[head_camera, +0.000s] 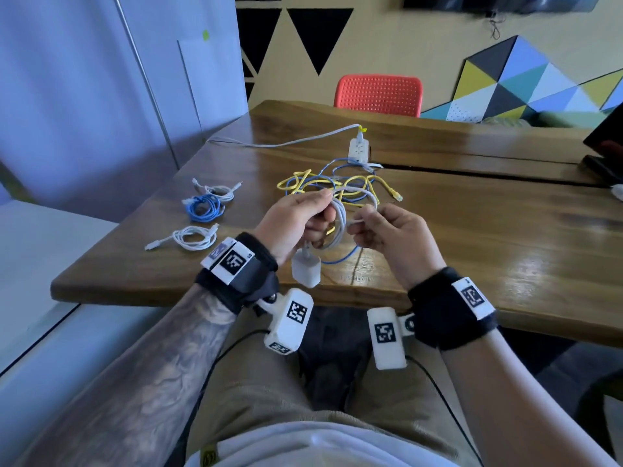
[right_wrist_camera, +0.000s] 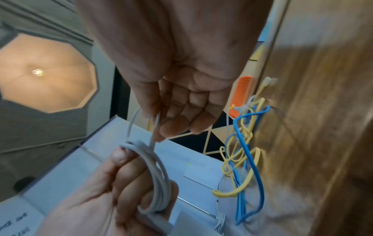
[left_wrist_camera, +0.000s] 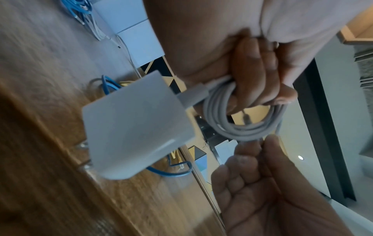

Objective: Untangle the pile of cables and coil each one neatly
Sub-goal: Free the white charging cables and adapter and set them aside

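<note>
Both forearms were bare, the left one tattooed. Each wrist wore a black strap (head_camera: 451,308) carrying white camera blocks (head_camera: 289,321) with square black-and-white markers; khaki trousers, perhaps shorts.

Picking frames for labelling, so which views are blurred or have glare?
Head view: sharp, with window glare on the table. Left wrist view: charger block and wood smeared. Right wrist view: yellow and blue cables soft, white cable coil clearer.
</note>
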Demonstrator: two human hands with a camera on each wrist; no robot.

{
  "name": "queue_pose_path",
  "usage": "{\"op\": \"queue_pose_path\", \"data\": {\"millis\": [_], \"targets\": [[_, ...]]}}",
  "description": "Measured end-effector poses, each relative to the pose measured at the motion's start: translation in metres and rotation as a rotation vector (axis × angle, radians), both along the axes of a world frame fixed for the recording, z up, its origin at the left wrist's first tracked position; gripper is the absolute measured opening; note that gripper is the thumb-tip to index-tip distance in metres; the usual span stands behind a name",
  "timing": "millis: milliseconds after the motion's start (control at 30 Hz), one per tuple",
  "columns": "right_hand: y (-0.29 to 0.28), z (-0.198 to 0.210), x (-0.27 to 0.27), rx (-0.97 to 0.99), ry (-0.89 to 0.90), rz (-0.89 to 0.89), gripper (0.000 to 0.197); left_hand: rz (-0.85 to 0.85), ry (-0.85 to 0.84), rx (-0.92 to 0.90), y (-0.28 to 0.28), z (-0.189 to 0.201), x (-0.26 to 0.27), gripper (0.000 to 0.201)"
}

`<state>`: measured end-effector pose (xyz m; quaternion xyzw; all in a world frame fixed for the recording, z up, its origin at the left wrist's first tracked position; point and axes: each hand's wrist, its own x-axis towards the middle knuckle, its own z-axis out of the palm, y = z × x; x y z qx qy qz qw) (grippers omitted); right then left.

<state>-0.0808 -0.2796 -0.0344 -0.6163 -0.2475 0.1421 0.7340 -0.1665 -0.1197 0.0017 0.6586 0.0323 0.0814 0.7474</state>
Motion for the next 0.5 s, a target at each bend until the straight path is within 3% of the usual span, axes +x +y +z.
{"op": "queue_pose_path", "data": {"millis": [233, 333, 400, 500], "targets": [[0.012, -0.020, 0.001, -0.002, 0.294, 0.164, 0.030, 0.018, 0.025, -0.069, -0.002, -0.015, 0.004, 0.042], [0.020, -0.027, -0.014, -0.003, 0.377, 0.275, 0.046, 0.036, 0.017, -0.002, -0.002, -0.023, 0.003, 0.043], [0.023, -0.026, -0.022, 0.002, 0.425, 0.264, 0.046, 0.043, 0.014, -0.013, -0.002, -0.027, 0.000, 0.042], [0.020, -0.030, -0.029, -0.101, 0.206, 0.121, 0.045, 0.123, 0.012, -0.078, -0.007, -0.032, -0.007, 0.039]]}}
